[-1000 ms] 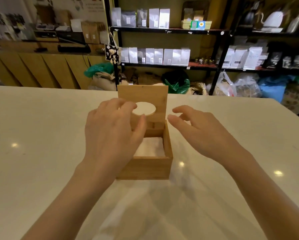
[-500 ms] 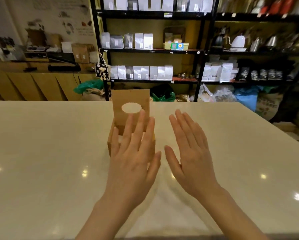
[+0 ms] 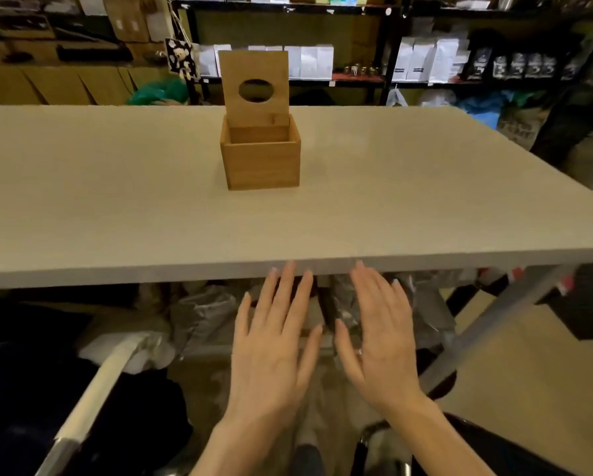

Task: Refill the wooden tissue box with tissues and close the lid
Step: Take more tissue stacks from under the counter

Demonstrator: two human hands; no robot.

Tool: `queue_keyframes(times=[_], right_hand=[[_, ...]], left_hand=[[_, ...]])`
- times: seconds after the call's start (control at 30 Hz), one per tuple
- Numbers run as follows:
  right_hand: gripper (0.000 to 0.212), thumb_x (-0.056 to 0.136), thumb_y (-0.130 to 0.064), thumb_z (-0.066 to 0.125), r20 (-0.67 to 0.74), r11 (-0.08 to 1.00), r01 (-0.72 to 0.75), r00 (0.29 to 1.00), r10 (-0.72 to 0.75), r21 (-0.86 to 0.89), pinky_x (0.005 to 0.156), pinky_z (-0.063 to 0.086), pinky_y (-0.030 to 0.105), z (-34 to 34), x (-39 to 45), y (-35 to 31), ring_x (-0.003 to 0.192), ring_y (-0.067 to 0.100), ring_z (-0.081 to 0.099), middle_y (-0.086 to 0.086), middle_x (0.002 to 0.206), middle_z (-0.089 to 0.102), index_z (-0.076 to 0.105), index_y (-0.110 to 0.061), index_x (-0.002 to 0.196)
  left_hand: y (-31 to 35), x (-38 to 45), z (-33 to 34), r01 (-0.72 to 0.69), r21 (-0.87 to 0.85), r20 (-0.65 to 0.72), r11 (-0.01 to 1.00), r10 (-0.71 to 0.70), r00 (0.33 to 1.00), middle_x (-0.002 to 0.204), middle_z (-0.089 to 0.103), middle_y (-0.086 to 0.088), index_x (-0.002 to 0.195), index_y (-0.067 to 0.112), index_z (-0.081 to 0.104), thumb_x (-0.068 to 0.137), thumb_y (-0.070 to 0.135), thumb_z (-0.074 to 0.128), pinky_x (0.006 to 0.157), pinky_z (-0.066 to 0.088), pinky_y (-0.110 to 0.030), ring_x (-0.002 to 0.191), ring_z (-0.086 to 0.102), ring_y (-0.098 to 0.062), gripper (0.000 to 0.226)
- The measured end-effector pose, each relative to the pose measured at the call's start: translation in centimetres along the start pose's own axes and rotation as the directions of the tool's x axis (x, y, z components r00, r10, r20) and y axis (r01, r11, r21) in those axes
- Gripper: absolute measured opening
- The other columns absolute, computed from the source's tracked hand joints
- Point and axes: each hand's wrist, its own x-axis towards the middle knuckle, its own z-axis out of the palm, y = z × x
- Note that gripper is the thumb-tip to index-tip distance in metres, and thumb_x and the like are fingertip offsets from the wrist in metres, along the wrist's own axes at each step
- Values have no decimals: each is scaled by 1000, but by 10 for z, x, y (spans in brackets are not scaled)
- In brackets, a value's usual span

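Both hands are empty and spread flat, palms down: the left hand (image 3: 271,348) and right hand (image 3: 379,338) hover side by side below the near edge of the worktop (image 3: 116,201), well apart from the wooden tissue box (image 3: 262,161). The box stands mid-worktop with its lid (image 3: 253,85) upright; its contents are hidden. Closing the lid looks the remaining step, which calls for reaching forward over the edge.

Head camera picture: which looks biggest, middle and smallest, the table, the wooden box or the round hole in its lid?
1. Table: by far the largest, spanning the whole picture.
2. Box: much smaller, standing near the table's middle.
3. Hole: smallest, an oval in the raised lid.
Nearness does not change this order.
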Motion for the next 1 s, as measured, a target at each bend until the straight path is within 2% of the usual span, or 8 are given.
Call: queue_keyframes(times=[0.1, 0.2, 0.37, 0.6, 0.73, 0.83, 0.93, 1.0], right_hand=[[61, 84, -28, 46, 238, 994, -109, 966, 104, 11, 115, 11, 27, 9, -33, 6, 131, 12, 33, 7, 137, 49, 27, -12, 140], [64, 87, -32, 44, 443, 989, -147, 885, 140, -19, 110, 28, 30, 17, -52, 11, 125, 17, 46, 4, 133, 54, 18, -18, 144], [69, 93, -35, 43, 716, 960, -274, 657, 235, -63, 90, 44, 34, 22, -49, 20, 111, 22, 57, 5, 139, 48, 0, -27, 146], [57, 89, -25, 53, 891, 862, -506, 378, 254, -31, 74, 47, 25, 60, -13, 53, 87, 14, 55, 8, 110, 59, 26, -17, 139], [55, 86, -21, 60, 910, 817, -576, 342, 235, 6, 69, 45, 19, 97, 17, 77, 92, 16, 57, 6, 110, 58, 35, -11, 134], [52, 83, -27, 62, 892, 799, -601, 362, 270, 2, 90, 46, 29, 141, 28, 100, 110, 23, 54, 6, 124, 55, 41, -17, 130], [49, 83, -22, 62, 873, 814, -581, 386, 296, -19, 89, 48, 35, 181, 27, 116, 108, 25, 55, 8, 120, 57, 41, -16, 128], [46, 86, -17, 58, 865, 864, -501, 417, 279, -37, 89, 47, 36, 207, 22, 127, 109, 28, 55, 13, 119, 57, 42, -12, 128]], left_hand=[[1, -25, 10, 75, -42, 133, 996, -69, 989, 151, 25, 12, 144, 33, 14, 88, 49, 32, 109, 23, -26, 137, 18, -1, 60], [-6, -36, 22, 176, -71, 318, 982, -145, 937, 155, 17, 14, 144, 36, 9, 92, 50, 32, 111, 18, -24, 141, 14, -2, 59], [-28, -33, 43, 301, -85, 556, 950, -205, 805, 148, 36, 3, 144, 30, 18, 92, 46, 38, 103, 35, -31, 132, 37, -15, 58], [-71, 8, 76, 524, -153, 754, 838, -244, 610, 131, 55, -7, 138, 23, 37, 91, 36, 49, 93, 44, -31, 115, 54, -21, 50], [-99, 46, 96, 598, -182, 823, 780, -212, 528, 109, 61, -3, 126, 15, 51, 92, 32, 47, 74, 48, -24, 89, 59, -15, 38], [-124, 67, 124, 653, -149, 826, 742, -271, 495, 113, 59, -1, 122, 16, 54, 94, 32, 44, 90, 48, -35, 100, 59, -20, 34], [-147, 77, 158, 757, -174, 850, 630, -292, 439, 119, 58, -7, 126, 9, 48, 94, 20, 45, 82, 49, -30, 94, 59, -19, 34], [-161, 83, 183, 731, -178, 807, 659, -326, 491, 126, 56, -8, 129, 11, 47, 94, 17, 45, 90, 48, -36, 104, 59, -23, 36]])
